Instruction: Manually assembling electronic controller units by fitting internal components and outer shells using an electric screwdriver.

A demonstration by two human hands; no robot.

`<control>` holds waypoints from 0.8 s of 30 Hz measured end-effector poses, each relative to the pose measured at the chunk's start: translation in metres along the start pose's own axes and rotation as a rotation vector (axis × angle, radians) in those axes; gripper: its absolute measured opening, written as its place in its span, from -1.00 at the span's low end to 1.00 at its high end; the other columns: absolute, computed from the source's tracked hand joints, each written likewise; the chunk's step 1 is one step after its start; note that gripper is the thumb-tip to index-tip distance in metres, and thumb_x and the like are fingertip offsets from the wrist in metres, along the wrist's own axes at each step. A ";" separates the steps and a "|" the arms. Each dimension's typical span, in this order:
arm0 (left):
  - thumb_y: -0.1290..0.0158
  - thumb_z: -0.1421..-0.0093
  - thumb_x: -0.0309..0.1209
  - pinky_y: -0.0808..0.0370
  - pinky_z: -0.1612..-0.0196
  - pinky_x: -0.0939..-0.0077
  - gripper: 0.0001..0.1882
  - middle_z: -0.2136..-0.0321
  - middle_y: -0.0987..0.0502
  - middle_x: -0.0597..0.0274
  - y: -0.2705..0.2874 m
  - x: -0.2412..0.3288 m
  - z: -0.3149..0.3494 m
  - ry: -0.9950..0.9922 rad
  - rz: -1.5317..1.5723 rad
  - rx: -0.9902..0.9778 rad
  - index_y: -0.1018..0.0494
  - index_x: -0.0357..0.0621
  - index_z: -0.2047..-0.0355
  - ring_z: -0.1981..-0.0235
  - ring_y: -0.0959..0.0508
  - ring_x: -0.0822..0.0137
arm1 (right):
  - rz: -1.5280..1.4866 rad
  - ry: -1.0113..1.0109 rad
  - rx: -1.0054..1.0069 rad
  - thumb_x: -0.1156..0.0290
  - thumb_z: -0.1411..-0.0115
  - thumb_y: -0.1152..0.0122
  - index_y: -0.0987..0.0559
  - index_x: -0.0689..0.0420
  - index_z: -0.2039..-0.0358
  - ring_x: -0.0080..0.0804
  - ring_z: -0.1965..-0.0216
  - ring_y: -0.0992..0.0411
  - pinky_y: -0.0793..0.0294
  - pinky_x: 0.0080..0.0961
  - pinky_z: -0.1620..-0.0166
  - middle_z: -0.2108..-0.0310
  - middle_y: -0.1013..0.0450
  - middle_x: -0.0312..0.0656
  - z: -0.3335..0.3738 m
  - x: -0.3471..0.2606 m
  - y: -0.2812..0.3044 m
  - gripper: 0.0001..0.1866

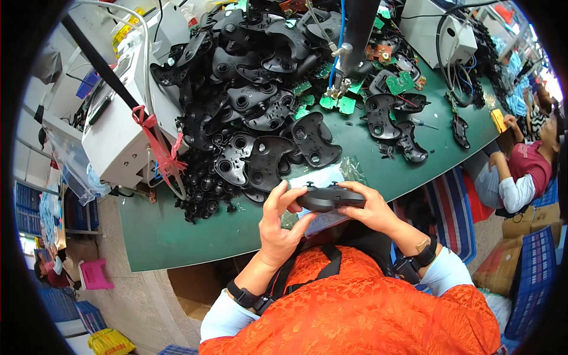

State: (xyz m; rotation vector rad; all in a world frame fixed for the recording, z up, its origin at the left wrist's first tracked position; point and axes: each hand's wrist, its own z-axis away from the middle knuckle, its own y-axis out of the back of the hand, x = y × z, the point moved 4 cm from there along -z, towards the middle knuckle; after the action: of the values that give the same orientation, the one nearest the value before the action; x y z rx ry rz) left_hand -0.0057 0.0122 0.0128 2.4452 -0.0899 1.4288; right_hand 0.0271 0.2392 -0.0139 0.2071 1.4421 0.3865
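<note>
A black game controller [324,200] is held between both hands above the near edge of the green table, edge-on, with two small thumbstick posts showing on its far side. My left hand [283,220] grips its left end, thumb below and fingers above. Around its right end, my right hand [371,208] is closed with the fingers on top. Beneath the controller lies a pale blue cloth [322,176] on clear plastic wrapping [354,168]. Just beyond, black controller shells [269,161] form the near side of a large heap.
Small round black parts [204,192] lie at the heap's left. Green circuit boards [337,104] sit around a metal fixture on a dark post [360,35]. More controller halves [381,115] lie to the right on the table [171,239]. White boxy machines [127,142] flank the work area. A co-worker [526,171] sits at the right.
</note>
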 end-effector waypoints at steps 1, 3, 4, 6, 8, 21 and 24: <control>-0.33 0.04 -0.71 -0.47 0.12 0.50 -0.03 -0.03 -0.56 0.06 -0.002 0.003 -0.002 -0.018 0.032 -0.011 -0.07 -0.18 -0.34 0.25 -0.49 0.40 | -0.056 -0.073 -0.017 0.46 -0.08 -0.42 -0.45 0.15 -0.21 -0.39 0.01 -0.48 -0.49 -0.41 -0.04 -0.01 -0.52 -0.09 -0.001 0.000 0.000 -0.36; -0.33 0.04 -0.72 -0.47 0.12 0.50 -0.01 -0.03 -0.57 0.05 -0.002 0.004 -0.004 -0.031 0.021 -0.017 -0.05 -0.17 -0.35 0.26 -0.47 0.40 | -0.123 -0.153 -0.024 0.47 -0.08 -0.41 -0.45 0.18 -0.20 -0.41 0.03 -0.49 -0.50 -0.43 -0.03 0.01 -0.53 -0.10 -0.001 -0.004 0.000 -0.37; -0.34 0.03 -0.69 -0.47 0.11 0.51 -0.02 -0.03 -0.55 0.05 -0.002 0.003 -0.003 -0.034 0.038 -0.027 -0.05 -0.17 -0.35 0.23 -0.49 0.38 | -0.196 -0.237 -0.030 0.48 -0.09 -0.41 -0.45 0.21 -0.19 -0.42 0.05 -0.50 -0.50 -0.46 -0.02 0.03 -0.54 -0.11 -0.001 -0.003 -0.001 -0.38; -0.35 0.02 -0.66 -0.47 0.09 0.51 -0.03 -0.04 -0.53 0.05 -0.004 0.006 -0.004 -0.038 0.058 -0.041 -0.05 -0.16 -0.35 0.20 -0.50 0.37 | -0.118 -0.020 0.107 0.54 -0.07 -0.39 -0.44 0.22 -0.19 -0.41 0.04 -0.51 -0.50 -0.47 -0.01 0.02 -0.54 -0.09 -0.001 -0.002 -0.002 -0.37; -0.33 -0.09 -0.54 -0.48 0.03 0.49 -0.09 -0.07 -0.48 0.06 -0.007 -0.002 -0.003 0.366 0.641 0.176 -0.04 -0.17 -0.36 0.10 -0.51 0.34 | 0.122 0.344 0.327 0.63 0.01 -0.38 -0.44 0.21 -0.20 -0.25 0.05 -0.55 -0.52 -0.43 0.01 0.00 -0.53 -0.02 0.005 -0.011 -0.001 -0.31; -0.33 -0.04 -0.63 -0.47 -0.16 0.39 -0.24 -0.03 -0.48 0.08 0.010 -0.042 0.030 0.724 0.868 0.016 -0.26 -0.21 -0.24 -0.07 -0.52 0.27 | -0.350 0.020 0.044 0.31 -0.38 -0.11 -0.56 0.25 0.22 -0.17 0.52 -0.43 -0.44 -0.40 0.39 0.52 -0.40 -0.09 0.004 -0.005 -0.018 -0.77; -0.33 -0.04 -0.64 -0.48 -0.16 0.39 -0.26 -0.02 -0.49 0.09 0.011 -0.040 0.029 0.701 0.877 0.010 -0.28 -0.21 -0.23 -0.06 -0.52 0.28 | 0.188 0.312 -0.070 0.10 -0.31 -0.22 -0.33 0.24 0.53 -0.05 0.56 -0.35 -0.30 -0.24 0.47 0.60 -0.26 0.03 0.007 -0.019 -0.023 -0.51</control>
State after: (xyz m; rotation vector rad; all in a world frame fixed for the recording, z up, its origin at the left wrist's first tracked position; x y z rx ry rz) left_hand -0.0035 -0.0112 -0.0324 1.7906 -1.0795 2.5324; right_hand 0.0356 0.2111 -0.0038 0.2341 1.7176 0.6439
